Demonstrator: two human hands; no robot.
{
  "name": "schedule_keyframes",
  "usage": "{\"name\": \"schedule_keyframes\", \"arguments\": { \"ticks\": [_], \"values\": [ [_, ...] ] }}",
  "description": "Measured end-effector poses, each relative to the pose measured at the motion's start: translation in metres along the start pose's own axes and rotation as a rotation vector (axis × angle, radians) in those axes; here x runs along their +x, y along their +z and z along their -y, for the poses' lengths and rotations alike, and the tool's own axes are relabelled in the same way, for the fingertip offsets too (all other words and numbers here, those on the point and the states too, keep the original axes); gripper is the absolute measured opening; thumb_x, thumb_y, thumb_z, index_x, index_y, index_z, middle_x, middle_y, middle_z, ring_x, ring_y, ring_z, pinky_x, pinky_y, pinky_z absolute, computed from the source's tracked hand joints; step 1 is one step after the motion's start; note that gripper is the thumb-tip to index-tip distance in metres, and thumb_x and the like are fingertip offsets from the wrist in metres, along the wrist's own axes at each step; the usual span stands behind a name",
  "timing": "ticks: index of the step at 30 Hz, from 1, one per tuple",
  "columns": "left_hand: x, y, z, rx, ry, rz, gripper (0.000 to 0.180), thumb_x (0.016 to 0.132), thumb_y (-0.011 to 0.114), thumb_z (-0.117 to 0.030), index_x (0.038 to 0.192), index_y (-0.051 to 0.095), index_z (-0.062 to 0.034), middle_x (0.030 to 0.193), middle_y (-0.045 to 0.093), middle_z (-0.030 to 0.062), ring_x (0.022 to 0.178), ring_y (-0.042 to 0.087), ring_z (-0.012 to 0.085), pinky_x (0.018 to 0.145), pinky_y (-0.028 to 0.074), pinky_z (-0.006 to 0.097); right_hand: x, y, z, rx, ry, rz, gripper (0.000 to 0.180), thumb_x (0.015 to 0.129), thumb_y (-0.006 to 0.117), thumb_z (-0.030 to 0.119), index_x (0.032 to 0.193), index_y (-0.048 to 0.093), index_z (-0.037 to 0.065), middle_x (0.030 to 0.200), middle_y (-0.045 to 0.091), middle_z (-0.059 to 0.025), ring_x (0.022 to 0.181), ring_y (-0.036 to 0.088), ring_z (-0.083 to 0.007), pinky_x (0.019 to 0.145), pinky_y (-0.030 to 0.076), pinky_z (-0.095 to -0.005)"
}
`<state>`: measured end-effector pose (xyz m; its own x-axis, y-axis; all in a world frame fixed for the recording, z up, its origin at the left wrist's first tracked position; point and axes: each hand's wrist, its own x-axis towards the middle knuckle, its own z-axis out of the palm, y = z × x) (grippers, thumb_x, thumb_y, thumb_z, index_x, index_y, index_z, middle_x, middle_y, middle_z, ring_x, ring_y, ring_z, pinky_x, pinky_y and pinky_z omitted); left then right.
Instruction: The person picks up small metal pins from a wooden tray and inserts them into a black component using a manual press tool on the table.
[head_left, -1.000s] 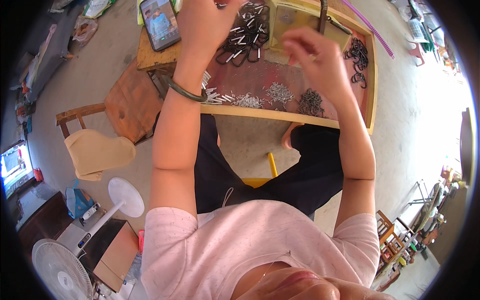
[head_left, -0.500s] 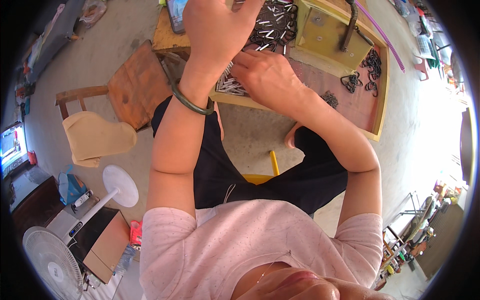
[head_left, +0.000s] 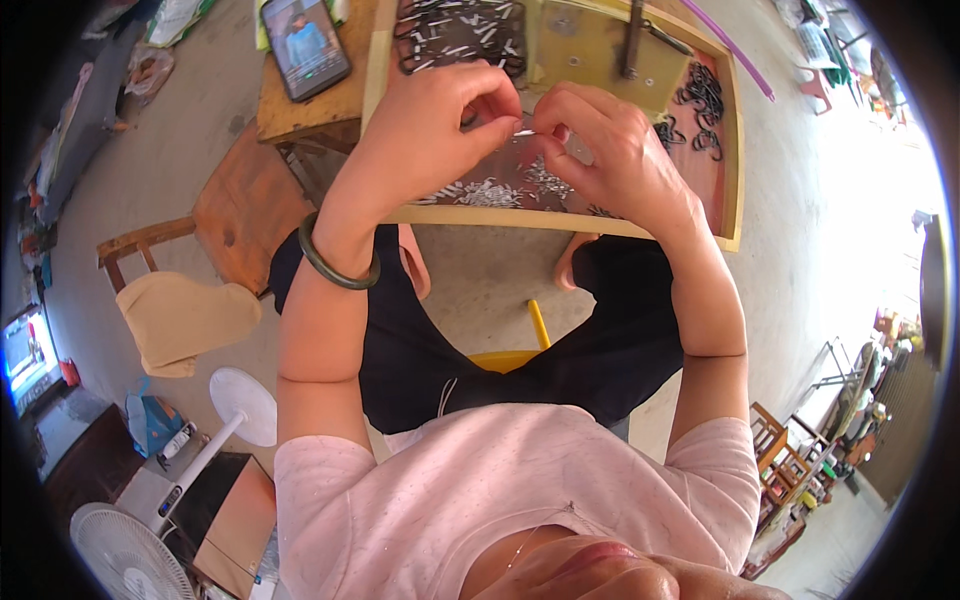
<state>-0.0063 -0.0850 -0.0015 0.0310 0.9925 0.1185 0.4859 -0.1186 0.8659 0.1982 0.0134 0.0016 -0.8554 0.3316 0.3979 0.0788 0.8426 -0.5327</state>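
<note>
Over the shallow wooden-edged tray (head_left: 590,226), my left hand (head_left: 430,125) and my right hand (head_left: 612,145) meet, fingertips pinched. Between them shows a thin silver metal piece (head_left: 525,132), its ends hidden by the fingers of both hands. Beneath the hands lie a heap of short silver pieces (head_left: 488,193) and a second small pile of bright metal bits (head_left: 547,178). Beyond my left hand is a bunch of black loops with silver pieces (head_left: 460,35). A dark green bangle (head_left: 335,268) circles my left wrist.
A yellowish metal stand (head_left: 575,55) with a dark upright lever occupies the tray's far side. Black rings (head_left: 703,100) lie to its right. A phone (head_left: 305,45) rests on a wooden surface at left, near a wooden chair (head_left: 240,200). A white fan (head_left: 125,560) stands lower left.
Both hands have come together over the tray's near part. My left hand has come down and nearer; my right has moved right and lifted off the pile. The view has shifted slightly.
</note>
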Motion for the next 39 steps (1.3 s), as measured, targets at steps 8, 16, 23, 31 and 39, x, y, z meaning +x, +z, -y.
{"name": "schedule_keyframes", "arguments": {
  "ticks": [8,16,23,31,39],
  "values": [
    [0.023,0.05,-0.015,-0.071,0.002,-0.01,0.008,0.091,0.071,-0.001,0.097,0.066,-0.0001,0.089,0.069,0.0035,0.079,0.069,0.01,0.069,0.054,0.026,-0.033,-0.031,-0.015,0.112,0.251,-0.059,0.015,0.085,0.07,0.004,0.1,0.067,0.003,0.088,0.069,-0.0109,0.078,0.069,-0.03,0.07,0.055,-0.0374],
    [0.041,0.068,-0.013,-0.197,0.038,-0.219,0.013,0.091,0.071,-0.007,0.103,0.073,-0.0038,0.089,0.074,0.0047,0.077,0.071,0.013,0.069,0.058,0.029,-0.072,-0.043,-0.023,-0.414,0.293,0.087,0.008,0.081,0.069,0.004,0.089,0.07,0.005,0.082,0.06,-0.0095,0.077,0.064,-0.0315,0.07,0.053,-0.0434],
    [0.042,0.069,-0.015,-0.187,0.025,-0.175,0.011,0.093,0.073,-0.006,0.104,0.072,-0.0023,0.094,0.072,-0.0004,0.085,0.066,0.0046,0.07,0.052,0.02,-0.077,-0.028,-0.023,-0.441,0.125,0.126,0.008,0.075,0.067,0.005,0.083,0.067,0.006,0.086,0.061,-0.0063,0.084,0.065,-0.0266,0.074,0.053,-0.0378],
    [0.04,0.068,-0.009,-0.236,0.015,-0.149,0.011,0.094,0.075,-0.008,0.103,0.072,-0.0025,0.091,0.071,-0.0005,0.074,0.063,0.0036,0.065,0.049,0.019,-0.07,-0.027,-0.025,-0.357,0.178,0.115,0.005,0.08,0.068,0.003,0.085,0.065,0.004,0.084,0.062,-0.0061,0.081,0.067,-0.0273,0.074,0.055,-0.0397],
    [0.037,0.069,-0.012,-0.434,-0.146,-0.011,0.014,0.094,0.076,-0.009,0.106,0.071,-0.0041,0.091,0.071,-0.0013,0.077,0.065,0.0039,0.064,0.048,0.018,-0.066,-0.046,-0.03,0.335,0.49,0.028,0.014,0.091,0.068,0.004,0.105,0.07,0.001,0.093,0.072,-0.0046,0.083,0.067,-0.011,0.079,0.054,-0.0287]
  ]
}}
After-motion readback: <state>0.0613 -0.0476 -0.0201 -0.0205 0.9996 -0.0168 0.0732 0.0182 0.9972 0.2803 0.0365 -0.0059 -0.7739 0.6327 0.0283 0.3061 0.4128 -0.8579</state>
